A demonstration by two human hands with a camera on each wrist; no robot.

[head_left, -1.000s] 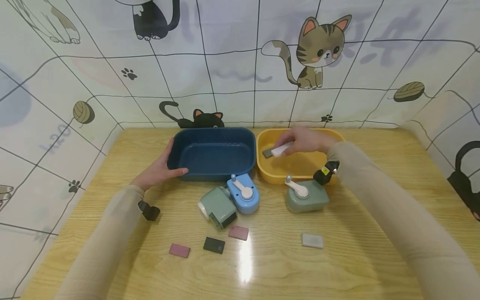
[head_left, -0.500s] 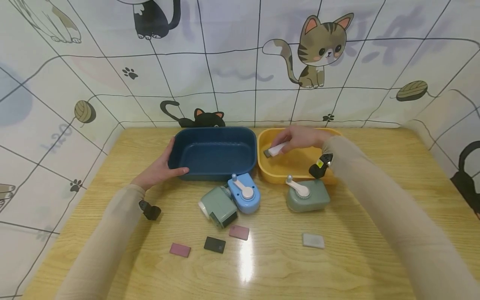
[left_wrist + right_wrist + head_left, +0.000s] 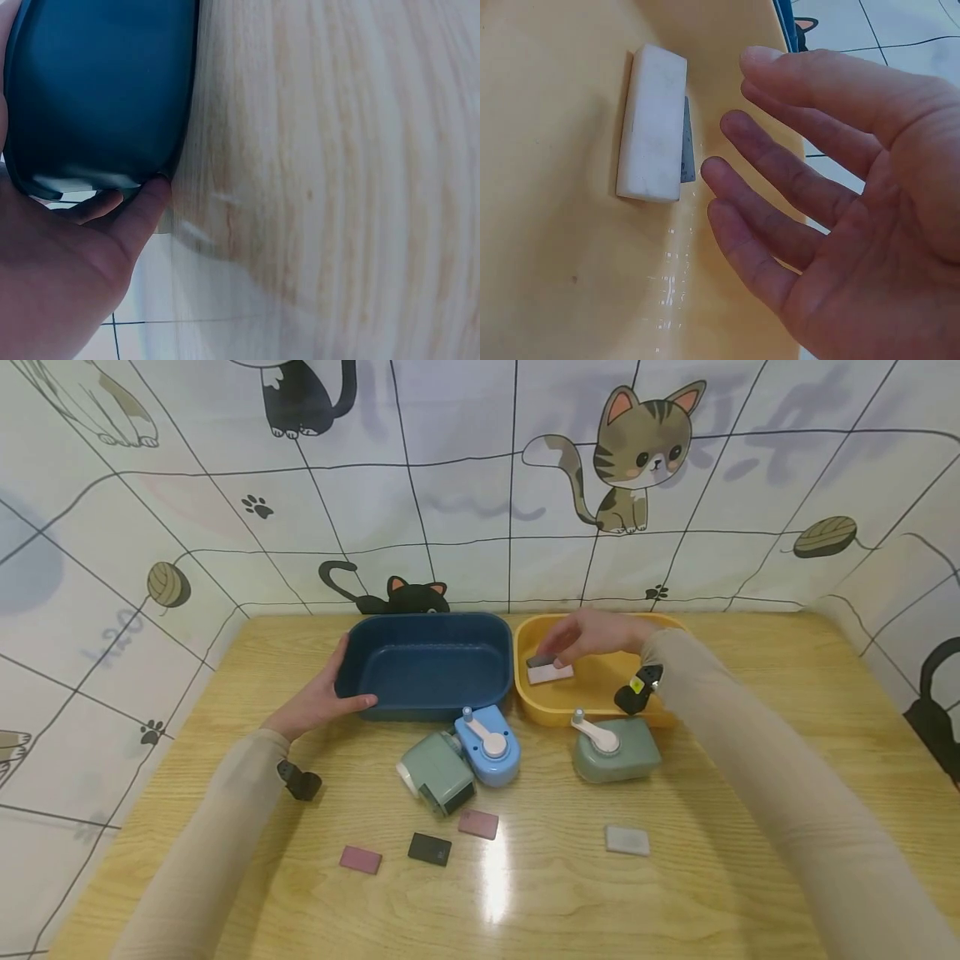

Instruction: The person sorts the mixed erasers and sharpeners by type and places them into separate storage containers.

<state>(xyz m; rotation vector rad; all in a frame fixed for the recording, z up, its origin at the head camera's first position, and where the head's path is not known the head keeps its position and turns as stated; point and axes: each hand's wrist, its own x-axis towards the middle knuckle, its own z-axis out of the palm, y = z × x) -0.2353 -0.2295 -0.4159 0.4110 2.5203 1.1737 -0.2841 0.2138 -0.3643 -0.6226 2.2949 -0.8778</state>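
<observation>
My left hand (image 3: 318, 697) rests on the left end of the dark blue bin (image 3: 360, 714), fingers along the end wall and thumb at the near corner. In the left wrist view its thumb (image 3: 146, 214) touches the bin's edge. My right hand (image 3: 596, 633) is over the yellow bin (image 3: 592, 714), fingers spread and holding nothing. In the right wrist view a white rectangular block (image 3: 652, 124) lies on the yellow bin's floor, just beside the fingertips. A thin grey piece (image 3: 688, 142) lies partly hidden behind the block.
In front of the bins are two grey-green crank devices (image 3: 618, 752), (image 3: 438, 772) and a blue crank device (image 3: 491, 747). Nearer lie two pink pieces (image 3: 360, 859), (image 3: 478, 824), a black piece (image 3: 430, 849) and a pale grey piece (image 3: 627, 840). A cat-print cloth stands behind.
My right hand has let go of the white block, which now lies in the yellow bin next to the grey piece. My left hand has stayed on the blue bin.
</observation>
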